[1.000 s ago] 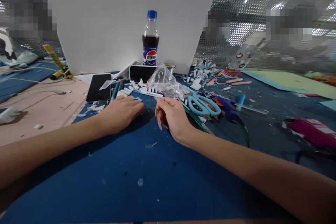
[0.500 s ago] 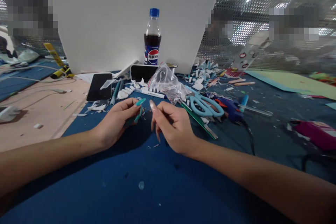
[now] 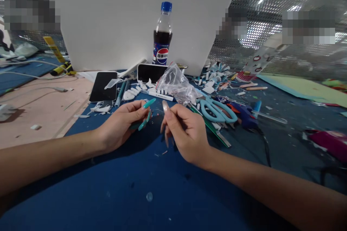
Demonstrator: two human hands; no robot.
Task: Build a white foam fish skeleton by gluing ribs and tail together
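Observation:
Above the blue tabletop, my left hand is closed, thumb pressed to fingers, with long teal nails pointing right. My right hand faces it, also pinched closed, with long pale, glossy nails. A small gap separates the two sets of fingertips. A faint, hair-thin line shows in that gap, too fine to name. Whatever lies between the fingers of either hand is hidden or too small to make out. Beyond the hands are a white marker and a clear plastic bag. Light-blue scissors lie right of my right hand.
Two phones, one flat and one propped, sit behind, near a cola bottle. A blue glue gun and white-and-blue scraps are right. A white panel stands at the back.
The whole view has shifted, so things appear a little farther right. The gap between my fingertips looks slightly wider; both hands keep their pinched shape.

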